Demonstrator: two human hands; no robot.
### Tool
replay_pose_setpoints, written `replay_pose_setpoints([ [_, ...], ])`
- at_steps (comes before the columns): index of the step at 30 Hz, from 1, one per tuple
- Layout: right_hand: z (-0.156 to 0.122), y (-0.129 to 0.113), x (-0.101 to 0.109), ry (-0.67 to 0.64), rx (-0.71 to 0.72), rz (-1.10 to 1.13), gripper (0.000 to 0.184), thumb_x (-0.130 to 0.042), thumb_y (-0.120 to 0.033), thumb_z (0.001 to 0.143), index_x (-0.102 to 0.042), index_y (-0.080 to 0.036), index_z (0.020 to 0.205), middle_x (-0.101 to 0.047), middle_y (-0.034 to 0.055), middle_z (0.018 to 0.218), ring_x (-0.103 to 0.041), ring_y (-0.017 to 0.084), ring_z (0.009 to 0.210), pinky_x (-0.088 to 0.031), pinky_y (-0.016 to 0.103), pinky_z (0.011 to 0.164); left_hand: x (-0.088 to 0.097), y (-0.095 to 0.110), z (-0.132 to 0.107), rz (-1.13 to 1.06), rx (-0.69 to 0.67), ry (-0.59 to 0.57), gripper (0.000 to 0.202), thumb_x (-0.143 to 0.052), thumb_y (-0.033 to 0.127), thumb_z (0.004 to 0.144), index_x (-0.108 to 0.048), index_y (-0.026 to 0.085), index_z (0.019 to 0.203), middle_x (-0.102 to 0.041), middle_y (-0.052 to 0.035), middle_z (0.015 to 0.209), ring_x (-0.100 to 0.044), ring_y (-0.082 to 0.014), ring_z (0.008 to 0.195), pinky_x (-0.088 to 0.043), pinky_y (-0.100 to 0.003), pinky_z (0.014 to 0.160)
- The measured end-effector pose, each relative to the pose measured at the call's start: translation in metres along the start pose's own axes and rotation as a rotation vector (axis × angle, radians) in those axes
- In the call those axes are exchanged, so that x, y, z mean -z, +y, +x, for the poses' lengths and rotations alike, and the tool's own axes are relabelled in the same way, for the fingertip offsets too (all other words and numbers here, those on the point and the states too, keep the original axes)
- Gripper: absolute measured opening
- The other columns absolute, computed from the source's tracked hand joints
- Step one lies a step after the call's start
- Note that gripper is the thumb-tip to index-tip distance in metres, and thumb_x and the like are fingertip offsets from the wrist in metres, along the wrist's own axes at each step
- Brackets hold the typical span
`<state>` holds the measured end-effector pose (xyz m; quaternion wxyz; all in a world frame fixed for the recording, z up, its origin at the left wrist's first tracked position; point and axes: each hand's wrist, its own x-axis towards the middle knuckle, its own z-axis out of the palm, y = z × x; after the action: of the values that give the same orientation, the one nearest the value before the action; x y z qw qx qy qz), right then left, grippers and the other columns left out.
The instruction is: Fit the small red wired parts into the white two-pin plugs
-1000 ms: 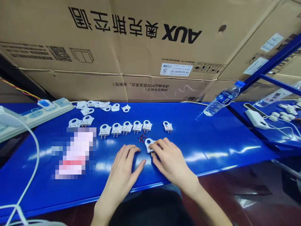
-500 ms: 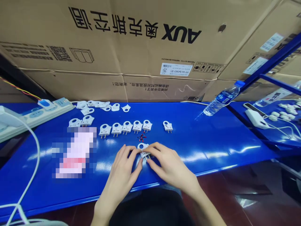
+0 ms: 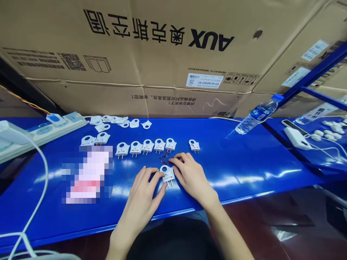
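My left hand (image 3: 146,187) grips a white two-pin plug (image 3: 168,176) from its left side, thumb low and index finger near the top. The plug lies on the blue table, with its round ring away from me and its metal pins towards me. Just beyond it is a small pile of red-and-black parts (image 3: 164,157), too tiny to name surely. My right hand (image 3: 192,177) reaches to the edge of this pile, index fingertip beside it and the fingers apart. Behind stands a row of similar white plugs (image 3: 147,146), with one plug (image 3: 194,146) set apart to the right.
White ring-topped covers (image 3: 135,123) lie at the back left near a power strip (image 3: 46,130). A blurred pink item (image 3: 90,173) is on the left. A water bottle (image 3: 257,115) leans at the back right. A large cardboard box (image 3: 162,65) walls the rear.
My right hand has let go of the plug and moved up and away to the small red-and-black parts. My left hand stays on the plug, whose face now shows.
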<state>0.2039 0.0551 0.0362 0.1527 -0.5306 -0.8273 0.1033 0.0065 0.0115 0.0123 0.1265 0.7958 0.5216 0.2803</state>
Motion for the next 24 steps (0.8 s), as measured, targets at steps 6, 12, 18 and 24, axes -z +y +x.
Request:
replay_pose_setpoints([
  [6, -0.007, -0.001, -0.005, 0.067, -0.035, 0.079, 0.036, -0.051, -0.014, 0.104, -0.067, -0.027, 0.134, -0.068, 0.0086, 0.125, -0.061, 0.025, 0.113, -0.057, 0.039, 0.090, 0.000, -0.001, 0.001, 0.020, -0.024, -0.016, 0.017, -0.051, 0.031, 0.103, -0.061, 0.027, 0.116, -0.064, -0.0054, 0.121, -0.064, -0.0240, 0.114, -0.042, -0.055, 0.121],
  [12, -0.013, -0.002, -0.012, 0.113, -0.050, 0.145, 0.034, -0.054, -0.013, 0.103, -0.072, -0.028, 0.127, -0.068, 0.0079, 0.127, -0.060, 0.026, 0.116, -0.056, 0.041, 0.095, 0.000, 0.000, 0.001, 0.036, -0.061, 0.013, 0.015, -0.054, 0.028, 0.101, -0.061, 0.026, 0.114, -0.064, -0.0055, 0.119, -0.064, -0.0230, 0.112, -0.043, -0.055, 0.120],
  [18, -0.015, -0.003, -0.013, 0.098, -0.004, 0.186, 0.044, -0.049, -0.008, 0.103, -0.067, -0.029, 0.138, -0.068, 0.0080, 0.127, -0.060, 0.026, 0.115, -0.055, 0.042, 0.095, -0.001, 0.002, 0.001, 0.049, -0.093, 0.022, 0.015, -0.053, 0.020, 0.098, -0.059, 0.025, 0.112, -0.063, -0.0062, 0.121, -0.064, -0.0223, 0.114, -0.042, -0.056, 0.121],
  [24, -0.016, -0.002, -0.017, 0.119, 0.004, 0.254, 0.033, -0.053, -0.012, 0.104, -0.070, -0.026, 0.128, -0.067, 0.0075, 0.127, -0.059, 0.026, 0.116, -0.053, 0.043, 0.097, -0.002, 0.002, 0.000, 0.059, -0.078, 0.025, 0.014, -0.053, 0.021, 0.096, -0.054, 0.025, 0.109, -0.064, -0.0070, 0.124, -0.064, -0.0240, 0.118, -0.043, -0.056, 0.121],
])
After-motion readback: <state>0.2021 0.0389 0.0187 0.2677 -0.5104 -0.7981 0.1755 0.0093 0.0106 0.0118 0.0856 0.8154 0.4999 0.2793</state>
